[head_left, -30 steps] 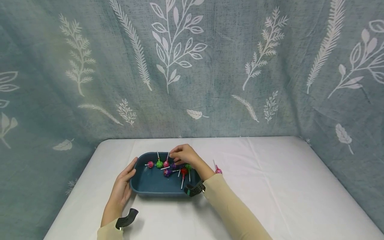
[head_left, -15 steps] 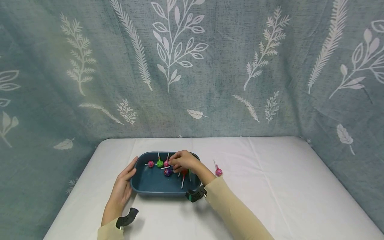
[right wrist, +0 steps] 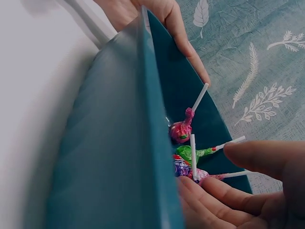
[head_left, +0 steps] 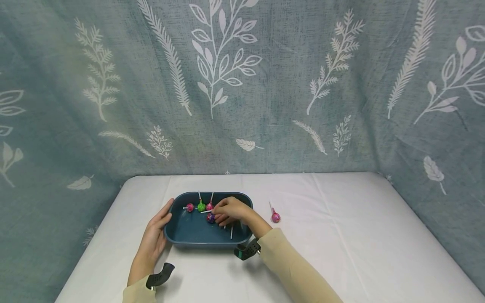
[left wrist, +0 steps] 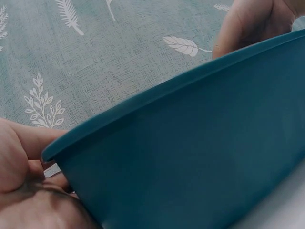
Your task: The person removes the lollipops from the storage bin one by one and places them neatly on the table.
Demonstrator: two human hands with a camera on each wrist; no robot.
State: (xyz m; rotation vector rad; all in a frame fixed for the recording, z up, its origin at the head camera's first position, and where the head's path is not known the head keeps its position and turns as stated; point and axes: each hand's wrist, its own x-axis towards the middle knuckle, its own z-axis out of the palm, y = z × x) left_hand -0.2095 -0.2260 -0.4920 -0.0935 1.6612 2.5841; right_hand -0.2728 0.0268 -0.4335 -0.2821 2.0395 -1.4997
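Observation:
My left hand (head_left: 153, 233) holds the left end of a dark blue tray (head_left: 201, 244) by its rim; in the left wrist view its fingers (left wrist: 35, 138) lie over and under the edge. Inside the tray are several wrapped lollipops: a pink lollipop (right wrist: 181, 132), a green lollipop (right wrist: 186, 153) and a purple lollipop (head_left: 210, 218) among them. Down in the right half reaches my right hand (head_left: 231, 212), thumb apart from fingers, fingertips right at a lollipop's white stick (right wrist: 193, 157). That hand hides the red and green lollipops on the right, with some sticks showing below it.
Another pink lollipop (head_left: 275, 217) lies on the white cloth (head_left: 341, 235) to the right of the tray. Behind the table hangs a grey-green curtain (head_left: 273, 139) with white leaf prints. Black straps (head_left: 161, 275) with cameras sit at both wrists.
My right hand has lowered from the tray's far rim toward its middle, covering the red and green lollipops. The white stick by its fingertips has shifted slightly left. My left hand stays put.

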